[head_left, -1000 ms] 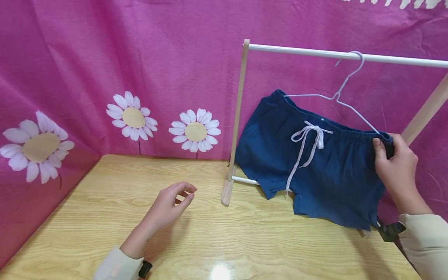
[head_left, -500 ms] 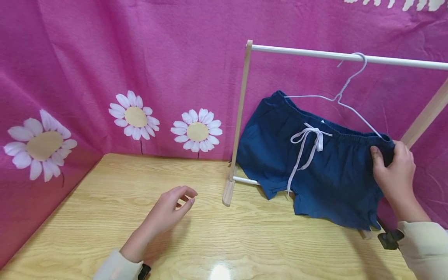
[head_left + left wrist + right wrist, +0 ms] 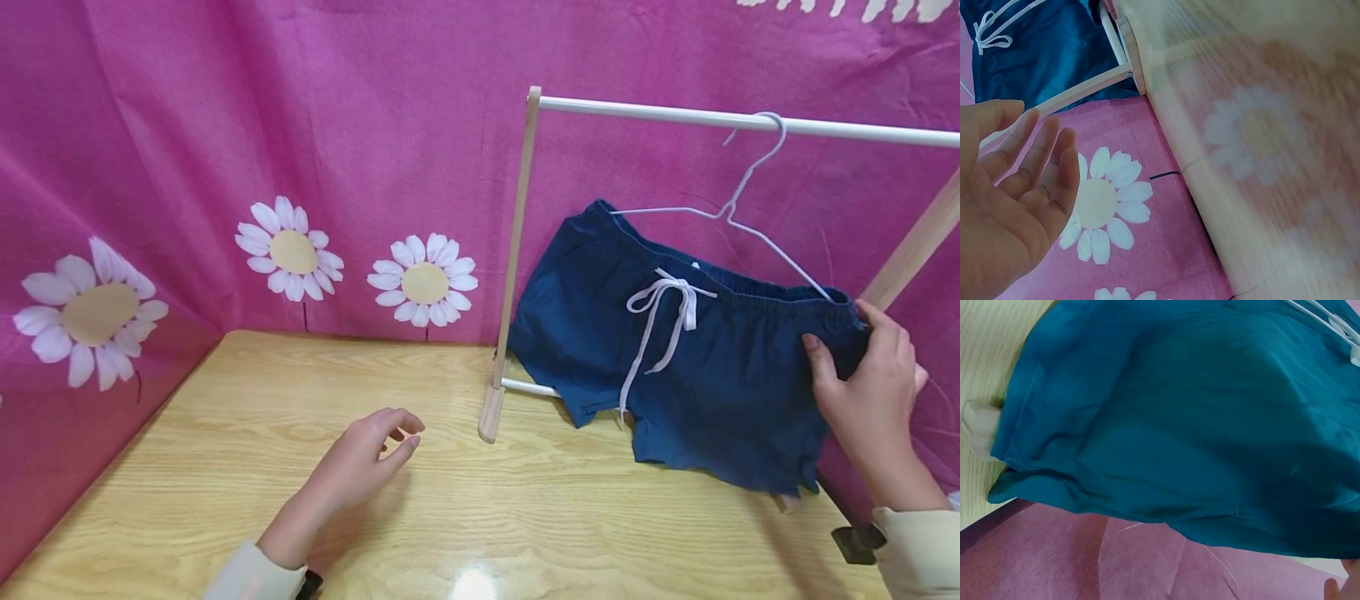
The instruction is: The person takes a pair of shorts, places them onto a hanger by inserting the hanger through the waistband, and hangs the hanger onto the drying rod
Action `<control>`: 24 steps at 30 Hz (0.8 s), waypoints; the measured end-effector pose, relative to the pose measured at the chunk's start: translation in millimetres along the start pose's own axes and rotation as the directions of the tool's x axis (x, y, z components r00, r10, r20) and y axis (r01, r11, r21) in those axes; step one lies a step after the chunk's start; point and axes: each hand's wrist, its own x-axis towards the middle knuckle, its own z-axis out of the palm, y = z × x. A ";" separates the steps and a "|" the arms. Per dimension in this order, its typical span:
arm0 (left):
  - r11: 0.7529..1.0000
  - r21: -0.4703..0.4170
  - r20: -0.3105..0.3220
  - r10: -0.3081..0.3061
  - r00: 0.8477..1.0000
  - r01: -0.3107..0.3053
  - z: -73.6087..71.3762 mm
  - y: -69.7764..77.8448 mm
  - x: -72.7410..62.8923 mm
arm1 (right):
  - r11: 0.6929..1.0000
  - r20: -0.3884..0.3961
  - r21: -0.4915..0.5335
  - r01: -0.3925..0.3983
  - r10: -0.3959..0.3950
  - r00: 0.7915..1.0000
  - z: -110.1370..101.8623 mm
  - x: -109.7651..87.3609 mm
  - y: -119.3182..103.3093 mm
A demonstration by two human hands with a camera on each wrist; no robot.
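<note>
Dark blue shorts [image 3: 735, 375] with a white drawstring bow [image 3: 667, 296] hang by the waistband from a thin white wire hanger [image 3: 731, 208]. Its hook sits over the white top rail of a small clothes rack [image 3: 637, 108]. At the right end of the waistband is my right hand [image 3: 873, 400], thumb against the front of the cloth and fingers loosely spread at the side edge. In the right wrist view the shorts [image 3: 1179, 425] hide most of that hand. Over the table my left hand [image 3: 360, 458] hovers with relaxed, slightly bent fingers, holding nothing.
The rack's left wooden post [image 3: 516, 250] and foot [image 3: 491, 414] stand on the wood-grain table [image 3: 300, 383]. A pink cloth with white daisies [image 3: 423, 282] covers the back and left sides. Another wooden post [image 3: 915, 242] slants at the right.
My right hand has loosened at the waistband's right end and shifted slightly right and down. The waistband corner shows more of the hanger's end. My left hand has sunk slightly.
</note>
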 end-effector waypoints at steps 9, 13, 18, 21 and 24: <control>0.998 0.064 0.003 0.003 1.000 -0.003 -0.9 0.8 0.7 | 0.992 -0.034 0.031 0.124 -0.123 0.992 -11.1 -1.2 -9.7; 0.986 0.161 -0.015 0.045 0.999 -0.042 -0.6 3.1 -1.0 | 0.986 -0.068 0.042 0.163 -0.160 0.985 -10.9 -0.7 -17.8; 0.974 0.210 -0.023 0.091 0.996 -0.084 -0.6 4.5 -1.7 | 0.975 -0.129 0.051 0.216 -0.208 0.970 -10.5 -2.1 -29.3; 0.971 0.221 -0.025 0.096 0.995 -0.088 -1.5 3.3 -3.6 | 0.964 -0.168 0.064 0.259 -0.245 0.955 -10.1 -3.4 -37.8; 0.971 0.225 -0.025 0.091 0.995 -0.083 -1.8 1.1 -5.5 | 0.955 -0.201 0.080 0.286 -0.265 0.943 -9.8 -5.3 -47.4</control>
